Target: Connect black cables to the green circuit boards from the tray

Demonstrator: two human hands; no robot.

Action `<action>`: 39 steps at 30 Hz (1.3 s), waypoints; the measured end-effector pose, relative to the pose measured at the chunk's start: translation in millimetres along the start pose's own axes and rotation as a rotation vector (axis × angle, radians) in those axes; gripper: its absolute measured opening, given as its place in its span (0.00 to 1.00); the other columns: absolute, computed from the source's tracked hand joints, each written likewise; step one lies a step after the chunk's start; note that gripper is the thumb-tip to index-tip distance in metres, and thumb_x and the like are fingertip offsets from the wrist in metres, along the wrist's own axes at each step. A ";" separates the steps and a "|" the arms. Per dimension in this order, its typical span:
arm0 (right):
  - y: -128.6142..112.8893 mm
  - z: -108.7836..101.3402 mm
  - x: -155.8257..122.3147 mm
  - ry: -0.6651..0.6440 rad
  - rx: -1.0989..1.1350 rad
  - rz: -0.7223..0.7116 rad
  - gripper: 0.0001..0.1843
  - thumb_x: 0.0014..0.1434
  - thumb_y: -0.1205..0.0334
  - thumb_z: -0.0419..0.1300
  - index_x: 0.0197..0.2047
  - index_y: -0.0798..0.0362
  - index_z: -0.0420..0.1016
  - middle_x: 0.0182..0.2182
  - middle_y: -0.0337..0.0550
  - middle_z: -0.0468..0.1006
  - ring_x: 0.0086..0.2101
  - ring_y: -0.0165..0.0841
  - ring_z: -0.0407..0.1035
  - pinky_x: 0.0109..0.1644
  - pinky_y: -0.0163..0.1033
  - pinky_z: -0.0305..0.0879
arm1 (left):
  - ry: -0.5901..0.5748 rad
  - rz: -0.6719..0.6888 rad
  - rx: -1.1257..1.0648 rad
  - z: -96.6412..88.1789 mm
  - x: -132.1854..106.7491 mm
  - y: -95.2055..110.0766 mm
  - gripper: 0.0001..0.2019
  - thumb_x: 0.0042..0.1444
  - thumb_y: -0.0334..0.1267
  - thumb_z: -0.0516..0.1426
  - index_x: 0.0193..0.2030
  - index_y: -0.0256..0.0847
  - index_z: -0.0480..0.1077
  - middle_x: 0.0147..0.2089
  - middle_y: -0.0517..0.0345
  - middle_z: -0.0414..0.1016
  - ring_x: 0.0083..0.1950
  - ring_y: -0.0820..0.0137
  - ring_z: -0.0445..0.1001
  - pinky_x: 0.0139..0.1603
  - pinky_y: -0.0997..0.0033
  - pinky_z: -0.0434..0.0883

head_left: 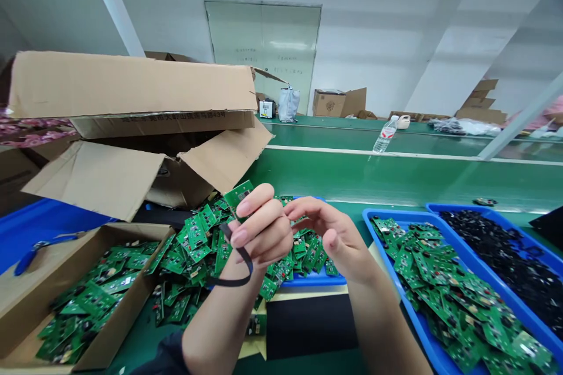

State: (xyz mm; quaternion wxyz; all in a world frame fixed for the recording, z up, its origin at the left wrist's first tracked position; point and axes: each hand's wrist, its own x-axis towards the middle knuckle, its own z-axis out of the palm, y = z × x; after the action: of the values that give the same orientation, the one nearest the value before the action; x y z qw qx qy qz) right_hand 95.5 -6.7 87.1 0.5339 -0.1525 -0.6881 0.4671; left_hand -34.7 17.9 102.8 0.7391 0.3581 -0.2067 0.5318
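Raised in the middle of the view, my left hand (266, 228) is closed on a small green circuit board (238, 194), whose upper end sticks out past the fingers. A black strip (250, 272) curls down from the same hand; its upper end lies by the fingertips. Close at its right is my right hand (336, 237), fingers bent toward the left hand and thumb apart, with nothing visible in it. Whether its fingertips touch the left hand I cannot tell. Below and behind both hands lies a heap of green circuit boards (196, 237).
A cardboard box (149, 258) of boards stands left, beside blue-handled pliers (33, 255). Right are a blue tray (369, 217) of boards and another blue tray (433, 207) of small black parts. A black sheet (312, 325) lies in front. Behind are large cartons (132, 85) and a bottle (385, 135).
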 end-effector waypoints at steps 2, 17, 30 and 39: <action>-2.7 2.4 -2.0 -0.012 0.012 -0.025 0.21 0.58 0.42 0.55 0.42 0.51 0.73 0.45 0.46 0.71 0.46 0.36 0.67 0.49 0.40 0.66 | -0.050 0.090 0.073 -1.4 1.1 -2.0 0.10 0.39 0.45 0.68 0.25 0.53 0.70 0.04 0.78 0.49 0.04 0.81 0.37 0.04 0.79 0.48; -11.9 10.3 -4.8 -0.116 -0.273 -0.194 0.25 0.54 0.47 0.62 0.52 0.47 0.67 0.50 0.47 0.66 0.51 0.38 0.62 0.57 0.44 0.60 | 0.225 0.204 0.440 -29.2 -32.8 15.7 0.22 0.27 0.67 0.61 0.14 0.51 0.65 0.03 0.67 0.50 0.08 0.76 0.46 0.06 0.72 0.48; -19.9 14.6 -6.8 -0.110 -0.432 -0.220 0.26 0.53 0.44 0.62 0.51 0.47 0.64 0.47 0.48 0.65 0.51 0.41 0.62 0.55 0.47 0.64 | 0.447 -0.140 0.505 -58.1 -36.1 -4.3 0.30 0.15 0.77 0.52 0.10 0.51 0.59 0.00 0.64 0.39 0.08 0.71 0.46 0.07 0.67 0.47; -18.6 20.7 -12.3 0.147 -0.558 -0.341 0.13 0.57 0.52 0.59 0.42 0.49 0.66 0.42 0.48 0.69 0.44 0.40 0.67 0.46 0.46 0.69 | 0.270 -0.112 0.278 -66.2 -46.0 -41.9 0.35 0.01 0.70 0.59 0.13 0.48 0.52 0.03 0.70 0.41 0.08 0.74 0.44 0.08 0.68 0.50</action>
State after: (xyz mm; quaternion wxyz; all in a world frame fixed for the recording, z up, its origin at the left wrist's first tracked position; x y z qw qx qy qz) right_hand 87.5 -35.0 94.9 0.5902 -0.2091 -0.7647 0.1523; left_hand -16.6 30.7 14.7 0.7320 0.3931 -0.0100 0.5563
